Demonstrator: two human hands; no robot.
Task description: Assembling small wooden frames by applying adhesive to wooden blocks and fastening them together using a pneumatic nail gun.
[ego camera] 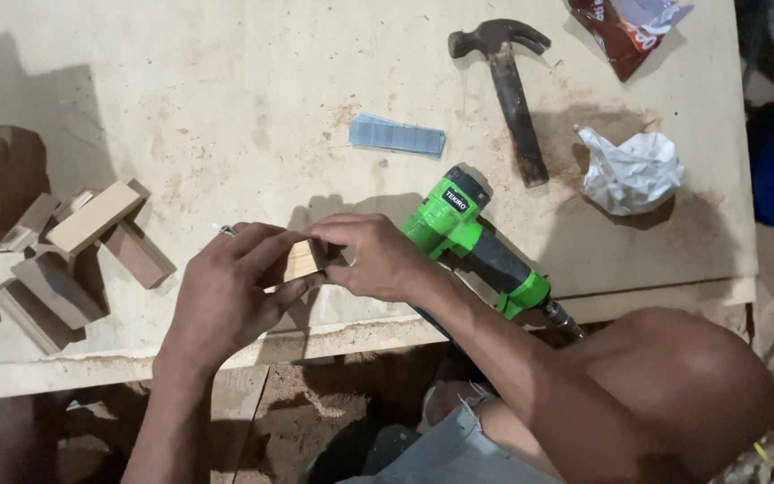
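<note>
Presently, both hands meet over the front part of a dusty plywood surface (pixel 226 99). The left hand (pixel 226 296) has its fingers (pixel 266 246) curled around a small pale wood block (pixel 301 260), and the right hand (pixel 376 260) pinches the same block from the other side, thumb and fingertips closed on it. The block is held between the two hands, just above the surface near its front edge; only a small face of it shows.

Just behind the right hand lies a green and black nail gun (pixel 477 246), angled with its head toward the middle of the surface and its hose end reaching past the front edge. The right wrist overlaps it; whether they touch cannot be told.

Further back, a grey strip of collated nails (pixel 396 136) lies flat, well apart from the hands. A claw hammer (pixel 512 90) with a dark handle lies beyond it to the right, head pointing away. Beside the hammer handle sits a crumpled white bag (pixel 631 170), and a torn red wrapper (pixel 624 27) lies at the far edge.

To the left, a loose pile of wood offcuts (pixel 73 260) rests on the surface, one pale piece lying across darker ones. Sawdust is scattered across the surface. The person's bare knee (pixel 674 376) shows at lower right.
</note>
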